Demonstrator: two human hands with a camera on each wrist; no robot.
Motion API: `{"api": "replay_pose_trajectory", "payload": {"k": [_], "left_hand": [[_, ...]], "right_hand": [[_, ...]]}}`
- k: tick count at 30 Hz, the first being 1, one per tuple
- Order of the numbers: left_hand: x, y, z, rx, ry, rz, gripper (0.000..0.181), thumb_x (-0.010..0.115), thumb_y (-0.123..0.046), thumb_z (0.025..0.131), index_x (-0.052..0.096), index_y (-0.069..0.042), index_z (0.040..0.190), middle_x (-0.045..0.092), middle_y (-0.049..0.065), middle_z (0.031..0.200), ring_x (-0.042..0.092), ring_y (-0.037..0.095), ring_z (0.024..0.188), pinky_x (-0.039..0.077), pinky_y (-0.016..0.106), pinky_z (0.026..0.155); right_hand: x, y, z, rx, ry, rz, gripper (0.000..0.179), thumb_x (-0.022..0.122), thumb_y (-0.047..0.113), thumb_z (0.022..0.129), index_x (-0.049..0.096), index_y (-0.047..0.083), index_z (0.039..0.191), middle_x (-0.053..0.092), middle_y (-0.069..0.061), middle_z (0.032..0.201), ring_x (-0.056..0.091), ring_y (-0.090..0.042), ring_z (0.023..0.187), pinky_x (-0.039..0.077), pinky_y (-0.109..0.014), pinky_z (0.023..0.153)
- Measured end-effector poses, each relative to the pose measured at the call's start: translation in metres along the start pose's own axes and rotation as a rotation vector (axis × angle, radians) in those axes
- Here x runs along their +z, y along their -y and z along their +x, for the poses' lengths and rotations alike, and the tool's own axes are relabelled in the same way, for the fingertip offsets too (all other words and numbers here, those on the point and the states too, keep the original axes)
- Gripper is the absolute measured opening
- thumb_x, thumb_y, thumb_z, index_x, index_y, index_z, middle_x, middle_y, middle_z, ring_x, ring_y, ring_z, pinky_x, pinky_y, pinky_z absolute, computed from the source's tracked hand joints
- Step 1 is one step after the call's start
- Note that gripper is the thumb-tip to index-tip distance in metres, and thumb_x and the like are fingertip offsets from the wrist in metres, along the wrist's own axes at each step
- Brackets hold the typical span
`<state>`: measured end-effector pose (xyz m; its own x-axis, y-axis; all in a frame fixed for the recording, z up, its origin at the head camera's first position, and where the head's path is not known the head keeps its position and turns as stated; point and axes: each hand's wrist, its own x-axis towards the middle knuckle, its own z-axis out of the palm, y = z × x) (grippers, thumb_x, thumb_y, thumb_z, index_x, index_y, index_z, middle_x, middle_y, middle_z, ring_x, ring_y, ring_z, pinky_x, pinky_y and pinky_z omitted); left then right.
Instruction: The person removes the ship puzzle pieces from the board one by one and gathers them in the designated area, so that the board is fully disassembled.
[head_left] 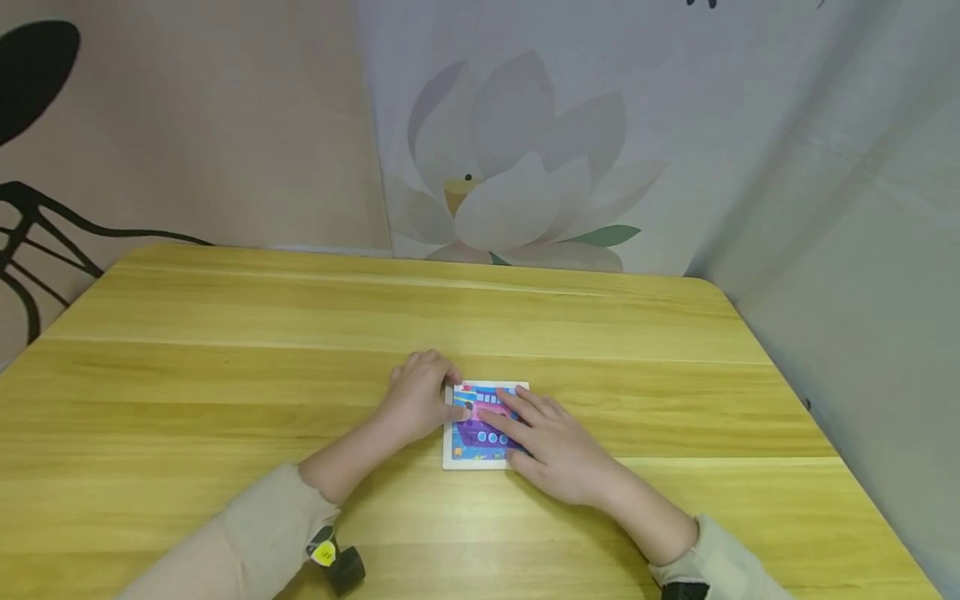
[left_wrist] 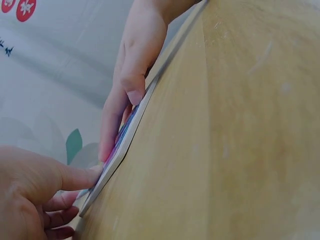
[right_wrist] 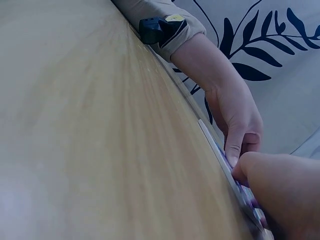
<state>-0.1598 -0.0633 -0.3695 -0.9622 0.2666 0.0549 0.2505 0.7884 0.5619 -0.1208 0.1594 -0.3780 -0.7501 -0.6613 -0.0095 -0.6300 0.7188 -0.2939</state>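
Left hand (head_left: 421,398) pinches and right hand (head_left: 558,457), outstretched, touches the picture board (head_left: 478,439) between them.

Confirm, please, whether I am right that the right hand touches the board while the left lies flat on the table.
No: the left hand grips the board at its left edge, as the head view shows; the right hand does touch it.

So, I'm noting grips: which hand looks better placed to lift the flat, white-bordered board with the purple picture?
Probably the left hand: its thumb rests on the left of the board, other fingers curled by that edge. The right hand spreads its fingers over the top, perhaps better for steadying.
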Motion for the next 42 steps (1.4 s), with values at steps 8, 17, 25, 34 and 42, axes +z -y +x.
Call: {"api": "replay_pose_trajectory", "payload": {"k": [8,17,25,34,42], "left_hand": [[0.004,0.004,-0.001,0.037,-0.019,-0.09,0.03,0.087,-0.016,0.069,0.068,-0.012,0.091,0.058,-0.004,0.084,0.049,0.019,0.088,0.034,0.042,0.087],[0.006,0.014,0.0,0.119,0.002,-0.3,0.029,0.081,-0.007,0.076,0.069,-0.009,0.102,0.055,-0.003,0.08,0.047,0.018,0.08,0.041,0.035,0.075],[0.002,0.018,-0.002,0.084,0.02,-0.422,0.021,0.073,-0.007,0.084,0.071,-0.008,0.105,0.059,-0.002,0.083,0.053,0.017,0.081,0.048,0.033,0.073],[-0.004,0.03,-0.007,0.084,0.007,-0.527,0.019,0.072,-0.007,0.084,0.071,-0.009,0.103,0.061,0.001,0.084,0.055,0.02,0.081,0.048,0.034,0.074],[-0.021,0.052,-0.02,0.019,-0.004,-0.595,0.02,0.073,-0.01,0.084,0.07,-0.007,0.104,0.061,0.005,0.086,0.054,0.022,0.081,0.048,0.029,0.069]], "right_hand": [[0.003,0.001,-0.002,0.025,0.016,-0.006,0.049,0.038,0.033,0.102,0.029,0.033,0.15,0.016,0.002,0.157,0.009,-0.023,0.144,0.01,-0.053,0.111],[0.004,-0.001,-0.003,0.031,0.033,0.012,0.049,0.035,0.035,0.102,0.026,0.035,0.151,0.013,0.006,0.157,0.005,-0.021,0.144,0.007,-0.053,0.111],[0.004,-0.001,-0.004,0.024,0.048,0.02,0.053,0.036,0.047,0.101,0.026,0.033,0.151,0.01,0.005,0.158,0.002,-0.021,0.144,0.005,-0.053,0.111],[0.006,-0.003,-0.005,0.006,0.038,0.021,0.053,0.033,0.049,0.102,0.026,0.032,0.151,0.01,0.003,0.158,0.001,-0.023,0.144,0.004,-0.054,0.111],[0.006,-0.005,-0.004,0.002,0.035,0.044,0.051,0.033,0.047,0.102,0.026,0.034,0.151,0.009,0.004,0.158,0.0,-0.021,0.144,0.002,-0.053,0.111]]}}
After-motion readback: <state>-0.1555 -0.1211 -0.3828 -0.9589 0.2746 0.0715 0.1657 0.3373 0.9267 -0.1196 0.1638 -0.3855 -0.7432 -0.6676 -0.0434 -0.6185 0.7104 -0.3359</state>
